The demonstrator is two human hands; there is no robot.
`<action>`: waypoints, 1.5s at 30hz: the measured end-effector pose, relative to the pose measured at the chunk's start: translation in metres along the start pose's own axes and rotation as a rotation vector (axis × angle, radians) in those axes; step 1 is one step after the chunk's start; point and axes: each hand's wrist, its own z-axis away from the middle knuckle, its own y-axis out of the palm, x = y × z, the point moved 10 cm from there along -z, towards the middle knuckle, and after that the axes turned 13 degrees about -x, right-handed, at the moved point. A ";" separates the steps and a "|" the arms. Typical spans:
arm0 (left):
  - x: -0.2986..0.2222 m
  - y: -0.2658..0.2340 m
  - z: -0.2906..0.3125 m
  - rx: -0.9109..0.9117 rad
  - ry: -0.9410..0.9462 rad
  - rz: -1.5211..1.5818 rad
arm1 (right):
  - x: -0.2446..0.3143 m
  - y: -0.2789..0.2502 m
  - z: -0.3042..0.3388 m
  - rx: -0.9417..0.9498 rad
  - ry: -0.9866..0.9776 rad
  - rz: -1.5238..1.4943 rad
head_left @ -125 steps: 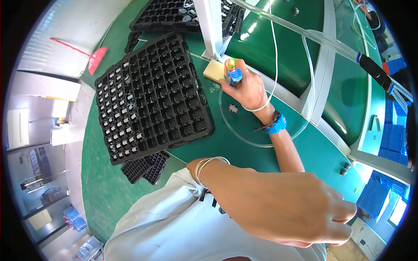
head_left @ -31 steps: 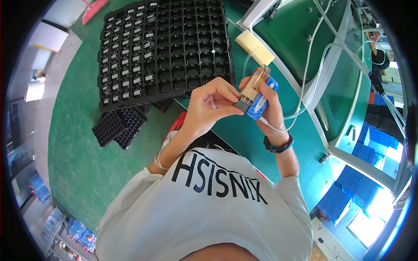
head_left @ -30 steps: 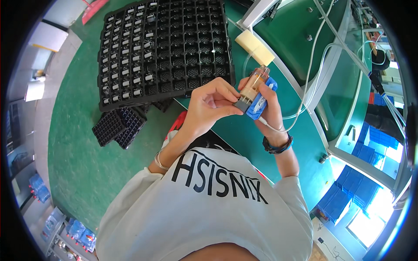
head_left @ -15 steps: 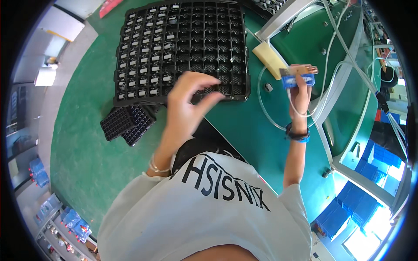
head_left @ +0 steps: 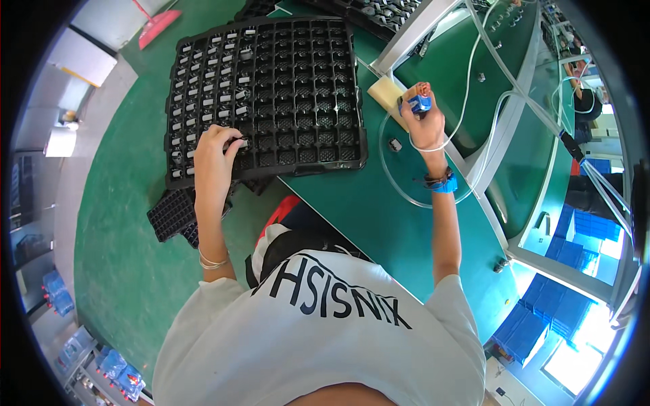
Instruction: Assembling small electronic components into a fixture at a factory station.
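From where I stand, the black tray reaches past the edge of the green table, its left side out over the floor. The left hand works there, and the tray's near edge runs just below its fingers. Rows of parts lie beyond and beside those fingers, while to their right dark open pockets stretch to the tray's far corner.

At the fingertips, one part sits in the tray; thumb and forefinger curl together at it, though I cannot tell whether they grip it. The forearm rises almost straight, knuckles up, wrist over open floor.

The right hand is well apart, over the table, fingers wrapped round a blue tool. Its thumb points away from the body and the arm is nearly straight. Room is tighter here: a yellow block sits just left of those fingers, a white post stands beyond them, and a white cable hangs to their right.
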 end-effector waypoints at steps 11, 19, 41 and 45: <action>0.004 -0.005 -0.002 -0.038 -0.150 0.331 | 0.008 -0.004 0.000 -0.055 -0.058 -0.039; -0.015 0.005 0.011 0.114 -0.392 0.862 | 0.003 -0.004 -0.001 -0.112 -0.011 0.065; -0.039 0.037 0.032 0.292 -0.400 1.132 | -0.002 -0.003 -0.001 -0.074 -0.046 -0.029; -0.044 0.044 0.041 0.412 -0.504 1.393 | -0.041 -0.008 0.016 0.083 0.294 -0.555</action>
